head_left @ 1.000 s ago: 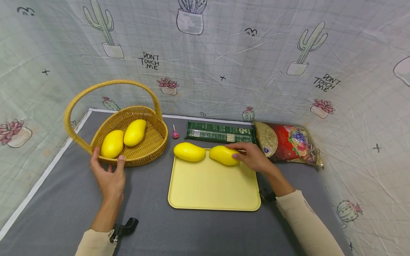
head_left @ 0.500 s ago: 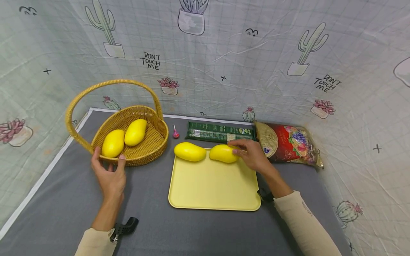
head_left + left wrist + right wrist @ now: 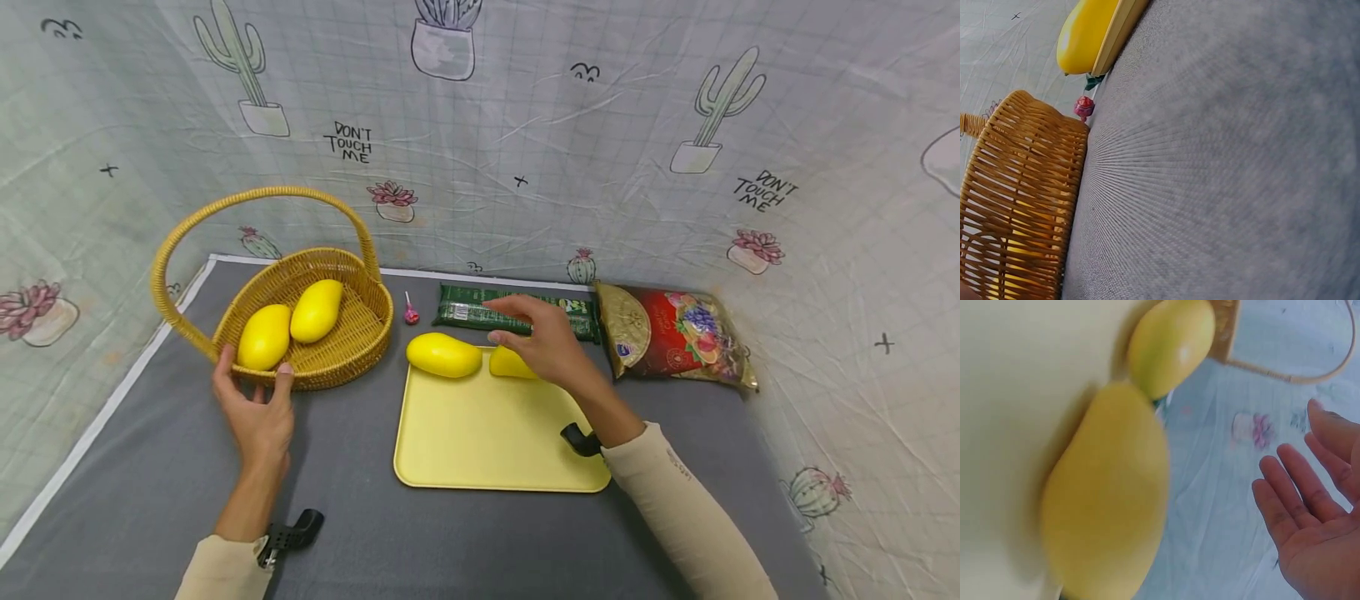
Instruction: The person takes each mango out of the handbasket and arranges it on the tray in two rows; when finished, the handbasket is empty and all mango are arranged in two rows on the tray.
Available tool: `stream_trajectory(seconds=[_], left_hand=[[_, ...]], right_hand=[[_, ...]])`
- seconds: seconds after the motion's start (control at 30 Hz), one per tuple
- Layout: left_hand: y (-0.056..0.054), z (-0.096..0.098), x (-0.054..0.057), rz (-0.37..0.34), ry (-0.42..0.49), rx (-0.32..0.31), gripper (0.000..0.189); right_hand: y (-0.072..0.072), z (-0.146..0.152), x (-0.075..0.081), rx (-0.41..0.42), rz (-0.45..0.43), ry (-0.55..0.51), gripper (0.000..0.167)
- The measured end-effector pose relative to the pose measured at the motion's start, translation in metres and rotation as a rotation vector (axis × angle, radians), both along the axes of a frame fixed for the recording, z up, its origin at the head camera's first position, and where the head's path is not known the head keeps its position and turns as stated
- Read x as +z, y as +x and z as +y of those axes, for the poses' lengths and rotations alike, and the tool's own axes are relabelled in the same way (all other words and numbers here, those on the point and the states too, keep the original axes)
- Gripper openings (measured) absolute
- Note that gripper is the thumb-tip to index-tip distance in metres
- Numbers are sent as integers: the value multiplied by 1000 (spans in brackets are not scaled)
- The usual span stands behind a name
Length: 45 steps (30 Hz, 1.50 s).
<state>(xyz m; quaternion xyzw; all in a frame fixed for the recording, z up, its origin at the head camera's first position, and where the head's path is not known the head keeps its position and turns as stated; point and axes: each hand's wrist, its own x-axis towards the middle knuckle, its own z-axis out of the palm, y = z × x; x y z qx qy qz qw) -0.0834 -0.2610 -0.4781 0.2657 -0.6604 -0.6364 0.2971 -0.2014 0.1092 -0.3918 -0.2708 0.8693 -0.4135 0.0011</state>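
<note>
- The right hand (image 3: 543, 340) hangs above the right mango (image 3: 510, 363), covering much of it from the head view; the wrist view shows a gap between them.
- Its fingers are extended with a slight bend, the thumb stands apart, and it has hold of nothing.
- That mango lies on its side along the back of the yellow tray (image 3: 487, 437), and the left mango (image 3: 444, 356) rests at the tray's back left corner.
- The left hand (image 3: 258, 412) holds the near rim of the wicker basket (image 3: 352, 358), thumb and fingers spread along it; two more mangoes (image 3: 264, 337) sit inside.
- Half a second ago the right hand had its fingers and thumb on the right end of the mango; now it has let go and moved leftward over it.
- The right mango stays in about the same spot on the tray.
- The left hand and the basket look unchanged.
</note>
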Motion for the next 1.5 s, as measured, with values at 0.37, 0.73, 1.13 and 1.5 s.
stream_trajectory(seconds=[0.37,0.73,1.13,1.5], left_hand=[[0,1,-1,9,8,5,79],[0,1,1,15,4,6,79],[-1,1,0,2,4,18,78],[0,1,-1,-3,-4,13,78]], right_hand=[[-4,-61,6,111,-17,-108,47],[-10,-116,-1,193,-31,-81,57],[-11,-179,-8,193,8,-28,64],[-15,-227,-19,148,-49,55,75]])
